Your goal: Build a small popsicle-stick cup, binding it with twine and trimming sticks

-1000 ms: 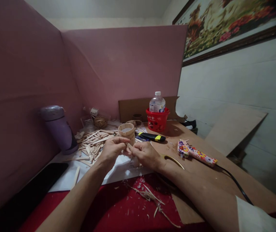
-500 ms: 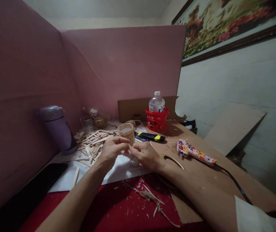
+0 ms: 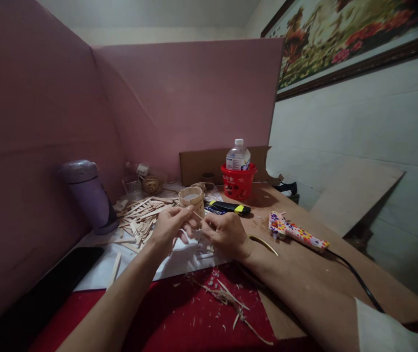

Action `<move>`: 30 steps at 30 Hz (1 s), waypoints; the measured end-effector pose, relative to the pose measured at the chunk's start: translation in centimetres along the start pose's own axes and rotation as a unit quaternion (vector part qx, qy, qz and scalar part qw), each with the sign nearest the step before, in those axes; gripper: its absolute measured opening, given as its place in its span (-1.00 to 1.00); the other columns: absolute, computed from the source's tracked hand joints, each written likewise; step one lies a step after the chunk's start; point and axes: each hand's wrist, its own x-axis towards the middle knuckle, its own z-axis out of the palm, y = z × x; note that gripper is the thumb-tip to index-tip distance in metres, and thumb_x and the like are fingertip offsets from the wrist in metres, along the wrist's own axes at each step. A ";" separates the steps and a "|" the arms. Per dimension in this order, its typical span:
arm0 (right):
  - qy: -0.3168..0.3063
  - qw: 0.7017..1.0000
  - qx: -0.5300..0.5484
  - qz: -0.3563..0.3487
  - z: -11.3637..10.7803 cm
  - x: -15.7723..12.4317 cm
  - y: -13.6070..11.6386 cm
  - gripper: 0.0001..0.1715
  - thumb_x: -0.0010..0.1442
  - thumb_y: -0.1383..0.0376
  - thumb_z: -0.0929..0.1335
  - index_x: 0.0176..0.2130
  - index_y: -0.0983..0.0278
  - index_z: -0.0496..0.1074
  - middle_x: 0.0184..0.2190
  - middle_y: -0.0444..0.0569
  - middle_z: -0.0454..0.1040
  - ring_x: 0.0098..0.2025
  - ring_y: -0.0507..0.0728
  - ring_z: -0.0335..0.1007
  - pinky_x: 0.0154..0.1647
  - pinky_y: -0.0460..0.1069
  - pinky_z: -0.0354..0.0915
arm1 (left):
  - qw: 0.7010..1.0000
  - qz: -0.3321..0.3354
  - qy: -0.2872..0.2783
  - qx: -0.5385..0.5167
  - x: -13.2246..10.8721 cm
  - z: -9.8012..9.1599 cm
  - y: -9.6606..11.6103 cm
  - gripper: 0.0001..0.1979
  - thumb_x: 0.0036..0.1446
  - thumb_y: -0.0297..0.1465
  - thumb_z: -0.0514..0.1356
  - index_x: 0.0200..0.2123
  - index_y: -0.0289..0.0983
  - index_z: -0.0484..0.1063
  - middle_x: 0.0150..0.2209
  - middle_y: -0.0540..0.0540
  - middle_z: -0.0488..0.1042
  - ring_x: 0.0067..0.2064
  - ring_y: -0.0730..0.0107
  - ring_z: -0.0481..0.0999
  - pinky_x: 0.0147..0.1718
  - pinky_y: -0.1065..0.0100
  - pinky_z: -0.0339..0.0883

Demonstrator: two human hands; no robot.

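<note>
Between my two hands runs a thin pale strip [image 3: 198,215], either wood or twine; I cannot make out which. My left hand [image 3: 174,226] pinches one end between thumb and forefinger, its other fingers loosely curled below. The other end sits in the curled fingers of my right hand [image 3: 226,235]. Just behind them stands a small round cup [image 3: 191,196] faced with wooden sticks. Left of it lies a heap of flat wooden craft sticks [image 3: 141,215] on white paper [image 3: 174,261]. A black and yellow utility knife [image 3: 236,209] rests behind my right hand.
A flower-patterned glue gun [image 3: 297,232] with a black cord lies at right. Gold-coloured scissor handles [image 3: 263,243] show beside my right wrist. Behind are a red tub [image 3: 237,183] holding a plastic bottle [image 3: 238,156], and a twine ball [image 3: 152,185]. A purple flask [image 3: 90,195] stands left.
My hands have drawn slightly apart, showing the thin strip between them. My right hand has turned knuckles-up, and my left hand's lower fingers have opened a little.
</note>
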 end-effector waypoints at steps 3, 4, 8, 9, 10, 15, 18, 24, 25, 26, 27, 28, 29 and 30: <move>0.014 1.000 -0.026 -0.008 -0.2 -0.1 -0.2 -0.66 0.16 0.17 0.27 -0.54 0.29 0.42 -0.65 -0.07 0.37 -0.57 0.02 0.21 -0.50 -0.06 -0.07 | 1.000 -0.004 -0.021 0.014 0.1 -0.2 0.0 -0.76 -0.07 -0.32 0.24 -0.61 -0.39 0.41 -0.68 -0.05 0.42 -0.78 0.60 0.24 -0.84 0.53 0.05; 0.017 0.999 -0.029 -0.009 -0.2 -0.2 -0.3 -0.64 0.17 0.14 0.27 -0.52 0.29 0.43 -0.65 -0.08 0.38 -0.56 0.02 0.23 -0.50 -0.06 -0.05 | 1.000 -0.002 -0.024 0.014 0.1 -0.2 -0.1 -0.78 -0.08 -0.34 0.23 -0.62 -0.39 0.40 -0.67 -0.04 0.42 -0.78 0.61 0.24 -0.84 0.53 0.05; 0.005 1.000 -0.020 0.003 -0.3 0.0 -0.5 -0.62 0.22 0.11 0.25 -0.50 0.28 0.41 -0.64 -0.12 0.37 -0.56 -0.01 0.24 -0.50 -0.09 -0.03 | 0.999 0.008 -0.033 0.003 0.2 -0.3 -0.1 -0.80 -0.09 -0.35 0.22 -0.62 -0.37 0.38 -0.63 -0.04 0.44 -0.76 0.60 0.25 -0.83 0.52 0.07; -0.003 1.000 -0.018 0.011 -0.3 0.0 -0.4 -0.63 0.22 0.15 0.25 -0.51 0.28 0.40 -0.64 -0.13 0.36 -0.57 -0.01 0.22 -0.51 -0.09 -0.03 | 0.999 0.009 -0.038 0.000 0.2 -0.3 -0.2 -0.80 -0.08 -0.34 0.21 -0.61 -0.37 0.39 -0.62 -0.05 0.44 -0.75 0.58 0.27 -0.81 0.51 0.09; -0.011 1.000 -0.017 0.019 -0.2 0.1 -0.4 -0.65 0.22 0.19 0.25 -0.52 0.29 0.38 -0.65 -0.13 0.34 -0.58 -0.02 0.20 -0.52 -0.09 -0.04 | 0.999 0.009 -0.045 -0.003 0.2 -0.3 -0.2 -0.80 -0.08 -0.34 0.22 -0.60 -0.37 0.40 -0.61 -0.05 0.45 -0.73 0.56 0.30 -0.79 0.50 0.12; -0.025 0.999 -0.020 0.024 -0.3 0.1 -0.4 -0.65 0.24 0.23 0.23 -0.52 0.29 0.36 -0.65 -0.13 0.32 -0.59 -0.02 0.17 -0.53 -0.08 -0.06 | 0.997 0.005 -0.070 0.002 0.2 -0.4 -0.3 -0.82 -0.08 -0.37 0.26 -0.56 -0.39 0.43 -0.60 -0.05 0.44 -0.72 0.60 0.28 -0.76 0.52 0.12; -0.044 0.999 -0.025 0.017 -0.4 0.1 -0.5 -0.66 0.27 0.22 0.20 -0.44 0.30 0.40 -0.57 -0.07 0.39 -0.53 0.02 0.23 -0.49 -0.06 -0.04 | 0.997 0.006 -0.073 -0.001 0.2 -0.4 -0.3 -0.80 -0.08 -0.36 0.27 -0.59 -0.38 0.42 -0.61 -0.03 0.42 -0.73 0.60 0.28 -0.79 0.52 0.08; -0.070 0.997 0.006 0.034 0.1 0.2 -0.2 -0.66 0.27 0.25 0.20 -0.37 0.31 0.47 -0.53 -0.01 0.45 -0.51 0.06 0.27 -0.49 -0.04 -0.05 | 0.998 0.008 -0.063 -0.015 0.2 -0.3 -0.3 -0.89 -0.14 -0.41 0.25 -0.50 -0.36 0.45 -0.62 -0.01 0.45 -0.72 0.54 0.31 -0.77 0.47 0.16; -0.068 0.997 0.019 0.040 0.2 0.2 -0.1 -0.66 0.27 0.25 0.20 -0.39 0.32 0.47 -0.53 -0.01 0.45 -0.50 0.06 0.28 -0.48 -0.05 -0.04 | 0.998 0.008 -0.060 -0.013 0.2 -0.3 -0.3 -0.89 -0.14 -0.42 0.25 -0.50 -0.37 0.46 -0.62 -0.02 0.45 -0.72 0.54 0.32 -0.76 0.47 0.17; -0.065 0.996 0.035 0.047 0.2 0.3 -0.1 -0.64 0.28 0.26 0.19 -0.40 0.32 0.46 -0.53 -0.01 0.45 -0.50 0.06 0.29 -0.48 -0.05 -0.02 | 0.998 0.009 -0.056 -0.009 0.2 -0.3 -0.3 -0.89 -0.13 -0.42 0.25 -0.50 -0.37 0.46 -0.62 -0.02 0.45 -0.73 0.54 0.32 -0.76 0.47 0.17; -0.060 0.995 0.054 0.056 0.2 0.3 0.0 -0.62 0.29 0.26 0.18 -0.42 0.32 0.46 -0.52 -0.02 0.46 -0.49 0.05 0.30 -0.47 -0.06 0.01 | 0.999 0.010 -0.050 -0.003 0.2 -0.3 -0.3 -0.89 -0.13 -0.42 0.25 -0.51 -0.38 0.46 -0.63 -0.02 0.45 -0.73 0.54 0.30 -0.77 0.48 0.15; -0.057 0.993 0.075 0.064 0.2 0.4 0.0 -0.59 0.29 0.27 0.16 -0.43 0.32 0.46 -0.53 -0.03 0.45 -0.49 0.05 0.30 -0.46 -0.07 0.03 | 0.999 0.010 -0.042 0.002 0.2 -0.4 -0.3 -0.89 -0.12 -0.42 0.25 -0.53 -0.38 0.45 -0.65 -0.02 0.43 -0.75 0.56 0.29 -0.79 0.49 0.11; -0.055 0.991 0.097 0.072 0.2 0.4 0.0 -0.57 0.30 0.27 0.15 -0.45 0.32 0.46 -0.54 -0.05 0.44 -0.50 0.03 0.30 -0.45 -0.08 0.05 | 0.999 0.010 -0.032 0.007 0.2 -0.4 -0.3 -0.89 -0.11 -0.42 0.26 -0.55 -0.37 0.44 -0.66 -0.01 0.42 -0.76 0.58 0.26 -0.80 0.51 0.07; -0.055 0.988 0.119 0.079 0.2 0.5 0.0 -0.55 0.30 0.28 0.14 -0.48 0.32 0.45 -0.58 -0.07 0.42 -0.52 0.02 0.28 -0.45 -0.08 0.06 | 1.000 0.010 -0.024 0.011 0.2 -0.5 -0.3 -0.88 -0.11 -0.42 0.26 -0.57 -0.36 0.43 -0.67 0.00 0.41 -0.76 0.59 0.25 -0.80 0.52 0.05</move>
